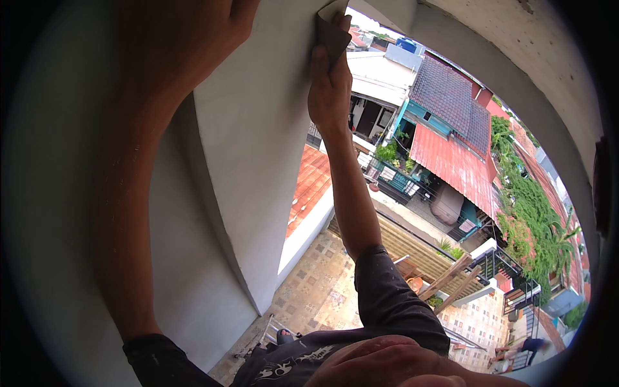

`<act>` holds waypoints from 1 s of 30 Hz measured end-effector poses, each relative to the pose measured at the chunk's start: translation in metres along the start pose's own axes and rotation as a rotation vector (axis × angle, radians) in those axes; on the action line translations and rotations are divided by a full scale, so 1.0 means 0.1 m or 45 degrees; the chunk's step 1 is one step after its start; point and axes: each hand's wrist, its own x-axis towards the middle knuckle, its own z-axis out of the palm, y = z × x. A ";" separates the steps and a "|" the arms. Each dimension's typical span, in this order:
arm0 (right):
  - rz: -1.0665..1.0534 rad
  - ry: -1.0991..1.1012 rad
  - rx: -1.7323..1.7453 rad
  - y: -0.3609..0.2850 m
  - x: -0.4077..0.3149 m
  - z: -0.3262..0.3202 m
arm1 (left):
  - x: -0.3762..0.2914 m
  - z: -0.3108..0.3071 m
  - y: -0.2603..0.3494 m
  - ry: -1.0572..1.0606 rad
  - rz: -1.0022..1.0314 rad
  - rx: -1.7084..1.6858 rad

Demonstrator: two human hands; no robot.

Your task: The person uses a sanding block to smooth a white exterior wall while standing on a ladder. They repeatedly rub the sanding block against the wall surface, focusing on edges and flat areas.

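My right hand (331, 96) grips a folded sheet of dark abrasive paper (332, 41), whose pale backing shows where it curls at the top. The paper lies against the outer edge of a grey-white plastered pillar (256, 126), high up under the ceiling. My left hand (208, 38) is raised on the other side, close to the wall (193, 271) and in deep shade. Its fingers run past the top of the picture, so whether they hold anything is hidden.
Below me a metal ladder (272, 329) stands on the patterned tile floor (319, 271), with my sandalled foot (285, 334) near it. A ceiling beam (512, 63) curves overhead. Wooden planks (447, 278) lean by a corrugated fence (401, 237). Another person (532, 346) bends at lower right.
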 end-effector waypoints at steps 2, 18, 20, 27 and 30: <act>0.322 -0.137 0.193 0.00 0.10 -0.06 | 0.00 -0.02 0.03 -0.014 -0.075 -0.131; -0.229 -0.073 -0.110 0.08 -0.28 0.07 | 0.02 -0.07 0.03 -0.029 -0.013 -0.030; -0.134 -0.076 -0.077 0.04 -0.21 0.04 | 0.03 -0.06 0.04 0.017 -0.003 -0.030; -0.321 -0.028 -0.198 -0.05 -0.17 0.13 | 0.03 -0.09 0.01 -0.080 0.008 0.056; -0.354 -0.180 -0.152 -0.32 -0.44 0.18 | 0.03 -0.07 0.00 -0.037 -0.018 -0.059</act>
